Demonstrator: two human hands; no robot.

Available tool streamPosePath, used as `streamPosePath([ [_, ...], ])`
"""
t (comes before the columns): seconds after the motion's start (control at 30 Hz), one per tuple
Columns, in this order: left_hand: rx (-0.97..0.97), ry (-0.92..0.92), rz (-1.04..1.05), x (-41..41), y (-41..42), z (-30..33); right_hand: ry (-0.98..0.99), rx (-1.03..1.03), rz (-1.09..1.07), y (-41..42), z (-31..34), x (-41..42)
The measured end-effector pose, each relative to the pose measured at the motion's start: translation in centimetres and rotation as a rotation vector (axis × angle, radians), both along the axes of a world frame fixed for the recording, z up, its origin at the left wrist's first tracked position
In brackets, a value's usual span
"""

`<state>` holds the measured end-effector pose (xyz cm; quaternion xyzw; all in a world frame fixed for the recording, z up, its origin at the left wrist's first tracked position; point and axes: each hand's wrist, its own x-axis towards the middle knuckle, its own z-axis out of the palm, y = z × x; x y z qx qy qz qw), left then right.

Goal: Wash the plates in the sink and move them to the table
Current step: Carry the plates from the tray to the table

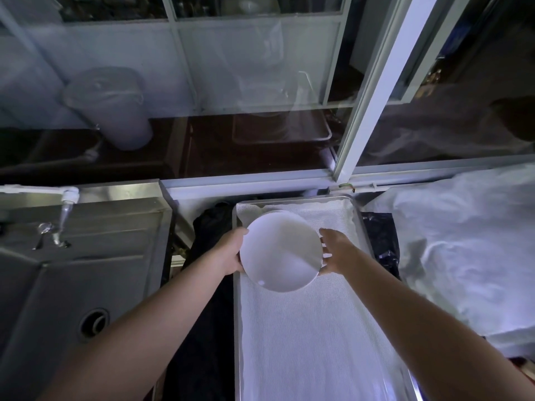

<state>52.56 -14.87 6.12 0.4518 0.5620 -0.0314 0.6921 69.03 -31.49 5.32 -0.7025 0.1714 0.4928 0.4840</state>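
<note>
plate: I see a white plate point(280, 251) held over the far end of a metal tray point(238, 314), tilted a bit, near edge lower; a wet glint shows near its low rim.
second plate: I make out the edge of another white plate point(275, 212) just behind the held one, lying in the tray at the far end.
left hand: my left hand point(231, 250) grips the plate's left rim, thumb over the top edge, fingers hidden under it.
right hand: my right hand point(335, 250) is at the plate's right rim, fingers spread and fairly straight, tips touching the edge; I read it as released, only steadying.
tray: lined with a white mesh cloth point(301, 342), sits right of the sink on the table.
sink: steel sink point(58, 285) to the left, drain point(94, 324) visible.
tap: white tap point(69, 196) at the sink's far edge, water running from it.
black cloth: dark fabric point(208, 241) lies between sink and tray.
white sheet: crumpled white plastic sheet point(463, 241) right of the tray.
window: glass panes with a white frame point(373, 88) behind; a pale bucket point(115, 108) shows through the glass.
</note>
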Motion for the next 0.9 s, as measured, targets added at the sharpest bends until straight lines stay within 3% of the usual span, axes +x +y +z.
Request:
streamPosePath([
  [0.37,0.002,0.022,0.039,-0.8,0.1,-0.8,0.071,-0.081,0.017,-0.6,-0.8,-0.3],
  [0.9,-0.092,-0.009,0.058,-2.6,-1.5,-2.1,0.126,-0.03,-0.064,-3.5,-1.2,-3.2],
])
